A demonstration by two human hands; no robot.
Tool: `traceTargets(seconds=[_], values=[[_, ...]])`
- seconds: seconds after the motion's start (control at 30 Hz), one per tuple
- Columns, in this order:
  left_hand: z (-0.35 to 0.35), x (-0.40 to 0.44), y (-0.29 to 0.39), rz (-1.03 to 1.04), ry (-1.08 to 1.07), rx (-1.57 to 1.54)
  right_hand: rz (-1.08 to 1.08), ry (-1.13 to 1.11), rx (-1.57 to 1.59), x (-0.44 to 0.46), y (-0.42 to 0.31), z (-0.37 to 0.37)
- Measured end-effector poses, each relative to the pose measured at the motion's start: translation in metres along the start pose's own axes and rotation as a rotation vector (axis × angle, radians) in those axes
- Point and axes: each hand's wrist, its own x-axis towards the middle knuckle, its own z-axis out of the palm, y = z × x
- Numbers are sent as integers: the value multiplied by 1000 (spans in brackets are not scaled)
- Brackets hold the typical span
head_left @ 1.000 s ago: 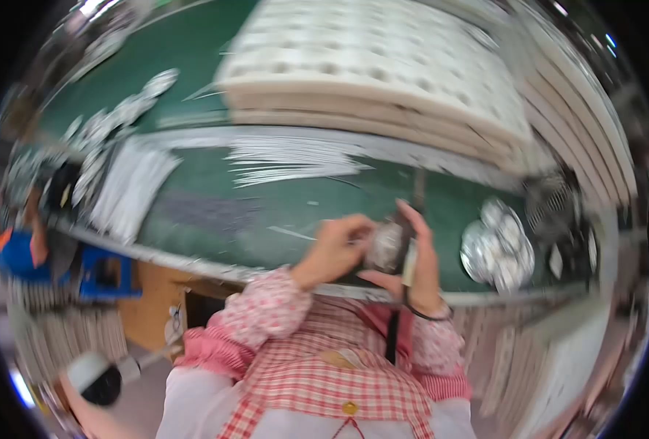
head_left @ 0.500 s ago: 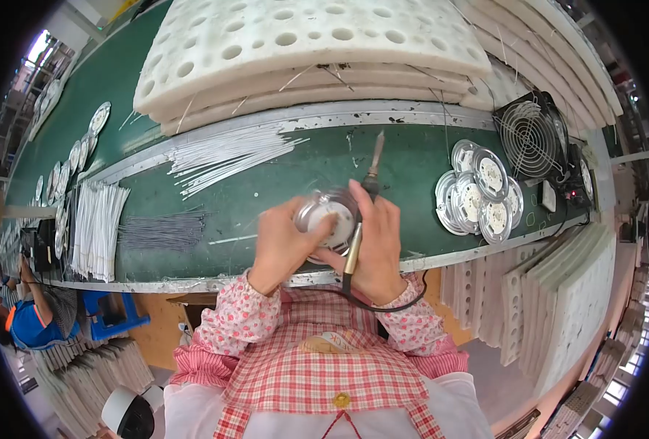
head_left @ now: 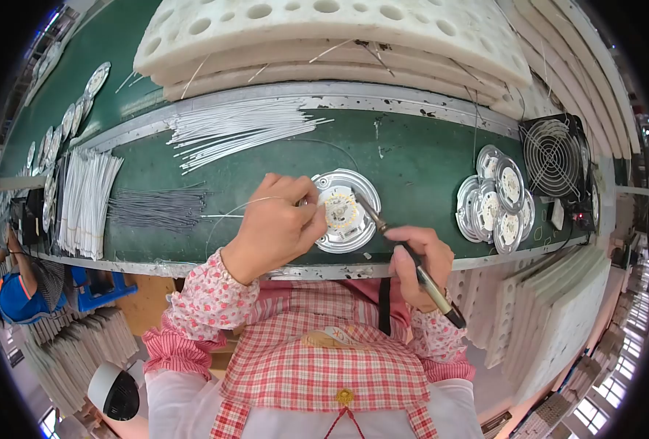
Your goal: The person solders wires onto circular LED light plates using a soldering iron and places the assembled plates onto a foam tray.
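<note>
A round metal lamp plate (head_left: pixel 363 225) with a pale centre board lies flat on the green bench in front of me. My right hand (head_left: pixel 425 265) grips a soldering iron (head_left: pixel 428 284), its tip reaching over the upper right part of the plate. At the plate's left edge my left hand (head_left: pixel 280 219) is closed in a pinch. A thin wire (head_left: pixel 226 214) curves out from its fingers; the pinched end is hidden. Another thin strand arcs across the bench above the plate.
White wires (head_left: pixel 237 128) and dark wires (head_left: pixel 156 210) lie left, beside an upright white bundle (head_left: pixel 87 205). Stacked metal plates (head_left: pixel 511 186) and a fan (head_left: pixel 551 156) stand right. Perforated foam slabs (head_left: pixel 332 33) line the back. Another person (head_left: pixel 19 293) sits far left.
The lamp plate has gone from my hands onto the bench. My right hand has swung the soldering iron down to point at it. My left hand now pinches a thin wire.
</note>
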Motion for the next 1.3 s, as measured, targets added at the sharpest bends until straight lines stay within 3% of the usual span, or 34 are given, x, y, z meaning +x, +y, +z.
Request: traceTargets(seconds=[0.37, 0.47, 0.57, 0.7, 0.83, 0.93, 1.3], values=[[9, 7, 8, 91, -23, 274, -110, -163, -21, 10, 9, -6], [9, 10, 11, 105, -49, 302, 154, -193, 152, 11, 13, -13], [11, 12, 13, 117, -65, 335, 241, -244, 266, 18, 13, -20], [9, 17, 17, 119, -120, 377, 186, -285, 258, 25, 16, -24], [8, 19, 17, 111, -170, 380, 155, -267, 239, 21, 19, -22], [5, 6, 8, 103, -79, 233, 188, -234, 256, 13, 21, -18], [1, -20, 0, 202, -89, 277, 241, -122, 328, 2, 10, -15]])
